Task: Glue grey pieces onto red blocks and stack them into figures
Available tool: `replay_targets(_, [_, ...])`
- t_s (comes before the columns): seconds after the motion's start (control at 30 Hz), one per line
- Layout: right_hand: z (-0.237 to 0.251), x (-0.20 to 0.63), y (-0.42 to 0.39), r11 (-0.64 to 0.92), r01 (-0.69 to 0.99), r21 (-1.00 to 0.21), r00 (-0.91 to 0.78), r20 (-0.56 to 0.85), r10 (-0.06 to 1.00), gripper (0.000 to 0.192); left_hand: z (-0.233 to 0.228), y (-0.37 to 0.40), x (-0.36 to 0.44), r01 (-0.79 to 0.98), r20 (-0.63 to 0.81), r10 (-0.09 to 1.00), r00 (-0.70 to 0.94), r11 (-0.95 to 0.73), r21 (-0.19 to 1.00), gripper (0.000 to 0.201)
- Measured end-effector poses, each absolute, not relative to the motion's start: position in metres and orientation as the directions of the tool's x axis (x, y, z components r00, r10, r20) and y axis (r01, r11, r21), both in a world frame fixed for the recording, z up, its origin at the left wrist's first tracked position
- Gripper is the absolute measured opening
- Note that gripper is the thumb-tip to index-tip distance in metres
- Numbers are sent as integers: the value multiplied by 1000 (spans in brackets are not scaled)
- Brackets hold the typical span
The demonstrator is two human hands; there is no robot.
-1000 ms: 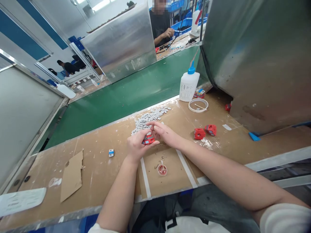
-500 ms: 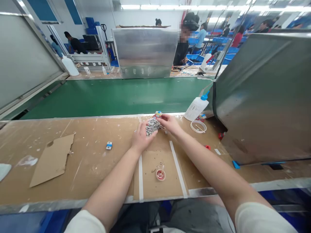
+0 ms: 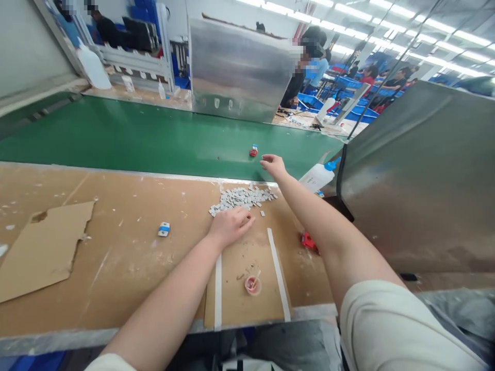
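Your right hand (image 3: 273,164) hangs released over the belt (image 3: 154,144) beside the red part (image 3: 253,151); your left hand (image 3: 231,224) rests loosely curled, holding nothing, by the chips (image 3: 242,198).

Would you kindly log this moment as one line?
left hand: at grey chips | right hand: open, over belt | red part: on belt

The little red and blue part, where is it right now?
In the head view the red and blue part lies on the green conveyor belt, just beyond and left of the open right hand.
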State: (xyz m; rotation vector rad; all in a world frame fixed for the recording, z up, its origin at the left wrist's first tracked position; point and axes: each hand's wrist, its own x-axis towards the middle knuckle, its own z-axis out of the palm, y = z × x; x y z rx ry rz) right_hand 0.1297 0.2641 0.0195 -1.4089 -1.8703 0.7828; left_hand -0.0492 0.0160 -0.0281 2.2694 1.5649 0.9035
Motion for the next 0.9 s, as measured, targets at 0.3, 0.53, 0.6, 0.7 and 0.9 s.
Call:
replay_targets(0.3, [49,285,81,457,889,21,-431,-297,852,35,-18,17,-46,725,222,936,274,-353,592,33])
replay_targets(0.53, [42,256,35,589,803,-93,-592,-6,806,39,-15,14,-40,377,104,924,368,-250,892,47])
replay_targets(0.6, [37,230,30,675,655,-339,-627,253,737,46,-18,12,-36,130,59,873,484,-139,982,71])
replay_targets(0.7, [20,192,20,754,463,-466,-609,451,652,45,-22,11,-32,-80,39,813,581,9,997,80])
replay_targets(0.9, [-14,174,0,722,379,-579,-352,631,691,29,-24,20,-37,-66,41,945,323,-21,998,63])
